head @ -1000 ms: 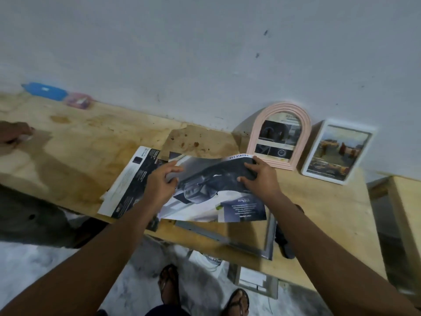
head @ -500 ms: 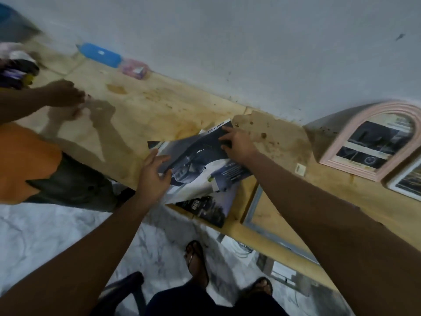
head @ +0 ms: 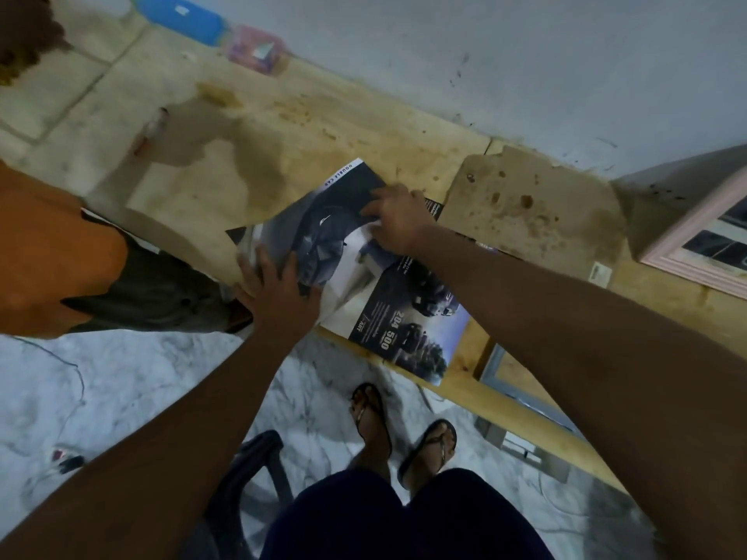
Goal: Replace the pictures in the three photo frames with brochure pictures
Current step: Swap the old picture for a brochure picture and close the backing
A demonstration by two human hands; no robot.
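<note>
Noted wooden table (head: 364, 127) along the wall, with brochure (head: 376, 301) lying open at its front edge, one corner overhanging. Spotted pink arched frame (head: 683, 252) at far right and grey frame (head: 495, 367) flat near the brochure. Logged left hand (head: 279, 291) as spread flat on the near page, and right hand (head: 398, 224), apart from it, with bent fingers on the far page; pinching or not, cannot tell. Suggest anchoring with the left palm and lifting one sheet slowly along the fold.
</note>
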